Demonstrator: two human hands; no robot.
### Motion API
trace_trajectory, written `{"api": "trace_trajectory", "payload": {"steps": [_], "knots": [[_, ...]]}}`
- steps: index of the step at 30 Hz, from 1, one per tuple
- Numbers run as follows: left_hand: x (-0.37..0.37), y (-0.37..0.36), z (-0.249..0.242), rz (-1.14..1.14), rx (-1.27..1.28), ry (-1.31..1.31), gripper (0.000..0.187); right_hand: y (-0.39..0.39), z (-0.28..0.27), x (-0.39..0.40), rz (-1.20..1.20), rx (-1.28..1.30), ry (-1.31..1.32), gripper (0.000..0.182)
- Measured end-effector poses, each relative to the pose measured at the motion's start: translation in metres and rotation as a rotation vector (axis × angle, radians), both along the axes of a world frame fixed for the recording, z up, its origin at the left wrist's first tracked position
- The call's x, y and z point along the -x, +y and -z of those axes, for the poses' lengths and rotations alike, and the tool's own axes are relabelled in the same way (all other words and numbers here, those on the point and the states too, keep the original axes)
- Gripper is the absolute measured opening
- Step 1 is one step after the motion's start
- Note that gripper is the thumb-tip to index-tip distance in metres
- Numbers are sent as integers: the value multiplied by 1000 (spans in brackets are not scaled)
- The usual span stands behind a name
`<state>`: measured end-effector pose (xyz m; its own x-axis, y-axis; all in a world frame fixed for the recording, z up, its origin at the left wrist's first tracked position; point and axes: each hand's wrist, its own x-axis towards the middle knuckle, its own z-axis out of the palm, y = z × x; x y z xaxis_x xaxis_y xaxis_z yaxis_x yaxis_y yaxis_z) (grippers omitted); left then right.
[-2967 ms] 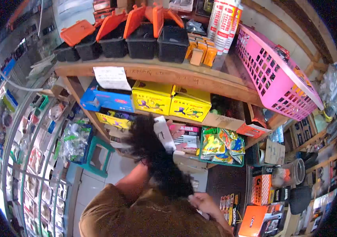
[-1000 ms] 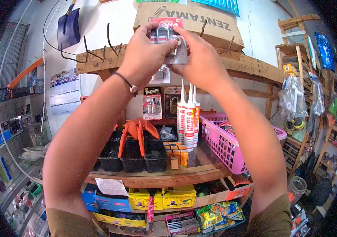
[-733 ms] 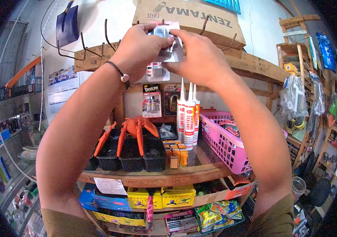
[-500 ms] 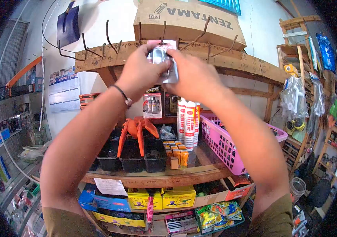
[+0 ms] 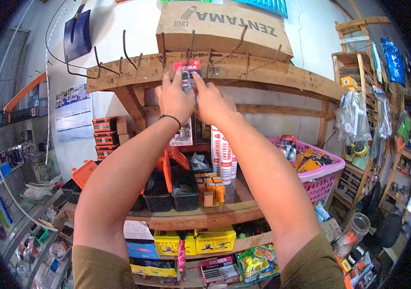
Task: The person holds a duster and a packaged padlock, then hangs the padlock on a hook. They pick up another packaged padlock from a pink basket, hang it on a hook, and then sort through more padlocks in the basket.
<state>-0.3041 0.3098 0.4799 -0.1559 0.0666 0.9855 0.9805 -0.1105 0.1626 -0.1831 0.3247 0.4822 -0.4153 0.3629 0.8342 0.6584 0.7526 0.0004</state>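
Note:
A small package with a red header card (image 5: 187,65) is at the wooden beam (image 5: 143,67), just below one of its metal hooks (image 5: 193,43). My left hand (image 5: 175,98) holds the package from the left, fingers pointing up. On its right side, my right hand (image 5: 213,102) presses against it too. Whether the card is on the hook cannot be made out. Below my hands hangs another carded package (image 5: 182,135), partly hidden by my left wrist. White sealant tubes (image 5: 225,159) stand beneath my right forearm.
A large cardboard box (image 5: 224,31) rests behind the beam. Several hooks stick out along it. On the shelf (image 5: 205,220) are black bins (image 5: 184,190), small orange boxes (image 5: 210,187) and a pink basket (image 5: 318,180). A blue shovel blade (image 5: 78,36) hangs at the upper left.
My arms are stretched further out, and both hands now sit lower against the beam. The package's red header now shows. The view has shifted, revealing more of the basket.

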Motion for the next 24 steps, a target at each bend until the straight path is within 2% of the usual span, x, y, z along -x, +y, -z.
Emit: {"api": "trace_trajectory", "payload": {"steps": [2,6,8,11,12,14,15,16,17,18,19,20,21,22,23,24], "knots": [[-4,-4,2,24,-20,-10,64,-4,9,-11,8,-17,-45,81],[-14,-18,17,74,-123,4,62,-34,41,-38,-34,39,-18,77],[-24,-32,38,61,-199,28,52,-40,76,-51,-218,-34,-15,71],[-48,-69,89,58,-81,-12,44,-62,149,-80,-503,97,-131,57],[-54,-82,113,117,-73,-18,38,-65,183,-87,-620,110,-69,54],[-72,-119,169,270,-1,-111,30,-79,262,-110,-705,333,25,52],[-82,-142,203,362,59,-199,27,-92,307,-126,-614,620,11,44],[-84,-167,248,325,209,-282,21,-97,368,-141,-593,664,41,40],[-93,-196,282,258,297,-227,14,-97,451,-160,-528,911,-90,40],[-94,-216,326,312,354,-220,14,-121,483,-191,-314,1111,-384,39],[-95,-241,378,267,512,-311,14,-157,563,-233,-152,1085,-299,38],[-101,-261,416,264,587,-429,13,-190,642,-282,-256,870,-260,38],[-99,-290,472,150,732,-419,7,-187,627,-286,-240,882,-246,38],[-65,-331,628,-351,888,437,22,-187,640,-298,-178,895,-224,37],[-51,-348,635,-332,901,465,22,-193,655,-300,-119,915,-188,35],[-36,-364,640,-200,1098,251,27,-202,669,-298,-57,937,-149,34]]}}
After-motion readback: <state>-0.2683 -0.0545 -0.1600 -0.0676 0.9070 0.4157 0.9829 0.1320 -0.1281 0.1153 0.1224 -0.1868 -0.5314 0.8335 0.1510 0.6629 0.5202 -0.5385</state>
